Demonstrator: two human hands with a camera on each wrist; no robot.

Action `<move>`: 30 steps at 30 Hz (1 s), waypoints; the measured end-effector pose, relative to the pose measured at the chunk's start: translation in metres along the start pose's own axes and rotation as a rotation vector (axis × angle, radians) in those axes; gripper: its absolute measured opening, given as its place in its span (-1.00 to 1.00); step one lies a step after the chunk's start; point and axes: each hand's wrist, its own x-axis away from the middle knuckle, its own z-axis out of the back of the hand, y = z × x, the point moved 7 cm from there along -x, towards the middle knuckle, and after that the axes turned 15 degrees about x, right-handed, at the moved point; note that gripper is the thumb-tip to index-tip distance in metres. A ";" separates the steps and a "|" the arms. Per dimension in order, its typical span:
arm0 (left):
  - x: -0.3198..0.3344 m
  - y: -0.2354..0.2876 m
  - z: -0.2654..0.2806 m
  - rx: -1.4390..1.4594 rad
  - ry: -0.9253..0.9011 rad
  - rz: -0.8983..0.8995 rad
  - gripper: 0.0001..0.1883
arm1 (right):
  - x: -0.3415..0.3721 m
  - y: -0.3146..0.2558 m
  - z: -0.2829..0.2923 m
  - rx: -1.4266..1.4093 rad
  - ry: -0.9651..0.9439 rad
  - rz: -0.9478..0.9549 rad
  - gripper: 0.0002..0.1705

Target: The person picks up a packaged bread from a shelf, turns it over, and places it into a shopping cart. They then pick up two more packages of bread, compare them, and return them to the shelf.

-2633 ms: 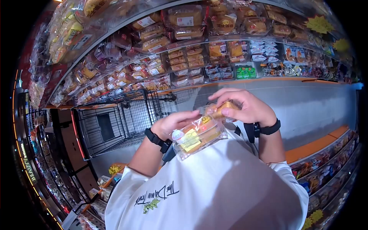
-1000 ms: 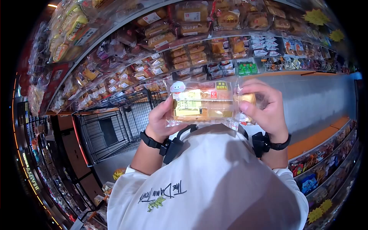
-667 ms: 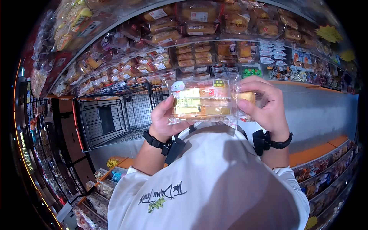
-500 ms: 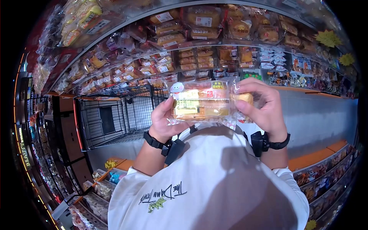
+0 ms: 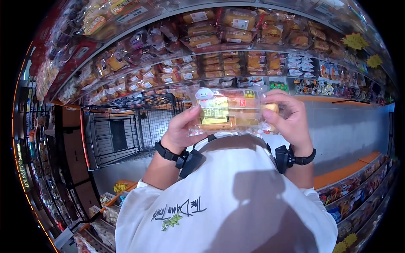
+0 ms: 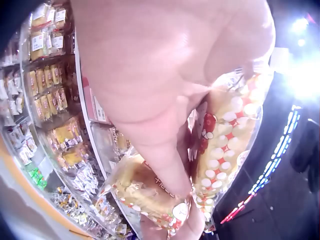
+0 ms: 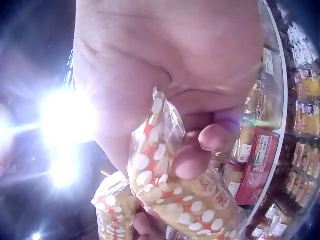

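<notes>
My left hand (image 5: pixel 183 128) grips the left end of a clear bread pack (image 5: pixel 247 114), its thumb over the front. This pack faces the head camera, with a white cartoon figure, a yellow label and a small red logo. On the other side, my right hand (image 5: pixel 291 120) holds a second bread pack (image 5: pixel 270 112), mostly hidden behind the first pack's right end. In the right wrist view, curled fingers (image 7: pixel 192 162) lie against a wrapper (image 7: pixel 200 210) with white and red dots. The left wrist view shows a dotted wrapper (image 6: pixel 225 140) under my left hand.
Shelves of packaged bread (image 5: pixel 240 21) curve across the front. A black wire shopping cart (image 5: pixel 126 130) stands at the left on the grey floor (image 5: pixel 346 126). Low racks of snack packs (image 5: pixel 358 185) stand at the right, more shelves (image 5: pixel 42 160) at the far left.
Since the oldest frame, both hands have risen and the front pack has turned from tilted to facing the head camera. Over the last half second it shifts slightly right; both grips stay.
</notes>
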 end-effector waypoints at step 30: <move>-0.048 -0.055 0.162 -0.648 0.773 0.145 -0.12 | 0.036 0.203 -0.092 -0.041 -0.297 -0.447 -0.45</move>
